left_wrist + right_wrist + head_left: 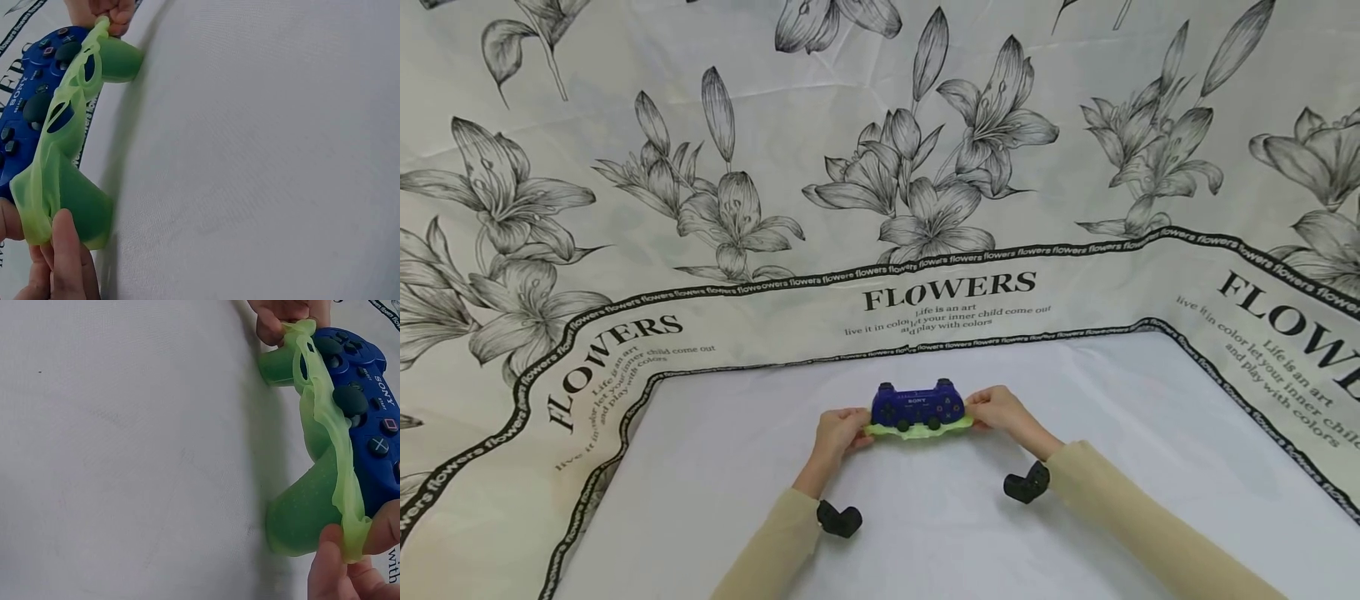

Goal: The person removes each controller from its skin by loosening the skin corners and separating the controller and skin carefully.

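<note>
Left hand (837,435) at nine o'clock and right hand (1002,413) at three pinch a blue controller's (917,407) green sleeve (306,512), which hard tugging could tear.

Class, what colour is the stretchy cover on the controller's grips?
The cover is translucent yellow-green; it shows best in the right wrist view.

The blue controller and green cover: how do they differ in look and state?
The blue controller is opaque; the green cover is translucent. The controller looks rigid; the cover's edge is bunched and wrinkled. The controller bears SONY lettering; the cover shows none. Both share rounded handle shapes.
</note>
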{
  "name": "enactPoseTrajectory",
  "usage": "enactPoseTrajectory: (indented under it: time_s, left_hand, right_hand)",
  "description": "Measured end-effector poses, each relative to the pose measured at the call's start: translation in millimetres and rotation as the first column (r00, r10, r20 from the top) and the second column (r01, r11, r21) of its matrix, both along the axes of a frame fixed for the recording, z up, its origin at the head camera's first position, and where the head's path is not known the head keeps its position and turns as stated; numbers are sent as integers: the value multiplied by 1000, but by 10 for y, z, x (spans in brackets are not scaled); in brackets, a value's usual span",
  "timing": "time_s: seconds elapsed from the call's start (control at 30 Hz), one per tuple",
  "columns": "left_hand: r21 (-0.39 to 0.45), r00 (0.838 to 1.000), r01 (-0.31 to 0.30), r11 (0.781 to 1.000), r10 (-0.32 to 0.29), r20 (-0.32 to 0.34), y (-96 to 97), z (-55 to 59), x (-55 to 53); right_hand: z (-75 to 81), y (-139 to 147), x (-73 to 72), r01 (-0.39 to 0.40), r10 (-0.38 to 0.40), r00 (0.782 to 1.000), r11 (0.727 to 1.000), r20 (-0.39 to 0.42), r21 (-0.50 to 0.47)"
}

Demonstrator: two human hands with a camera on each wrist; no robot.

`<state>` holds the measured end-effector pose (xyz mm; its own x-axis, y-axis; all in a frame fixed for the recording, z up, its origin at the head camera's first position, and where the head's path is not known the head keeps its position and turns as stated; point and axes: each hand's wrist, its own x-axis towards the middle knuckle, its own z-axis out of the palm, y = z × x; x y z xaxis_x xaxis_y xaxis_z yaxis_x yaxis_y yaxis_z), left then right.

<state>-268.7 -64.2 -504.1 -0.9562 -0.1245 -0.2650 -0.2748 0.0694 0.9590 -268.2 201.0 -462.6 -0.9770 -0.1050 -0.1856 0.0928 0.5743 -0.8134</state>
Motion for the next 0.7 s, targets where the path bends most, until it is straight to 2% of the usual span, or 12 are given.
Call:
enactPoseTrajectory:
  time_s: [0.17, 0.4, 0.7]
  left_hand:
    - [20, 1000, -27, 999, 27, 1, 20, -30, -13]
    - [36, 999, -14, 999, 13, 29, -18, -13, -6]
    - [-68, 999, -20, 997, 22, 31, -1, 7, 9]
  right_hand:
    - [11, 7, -27, -3, 3, 1000, 1000, 13, 15]
    - [-17, 14, -44, -4, 3, 999, 1000, 34, 16]
    - [-144, 37, -60, 24, -24, 998, 1000, 67, -4]
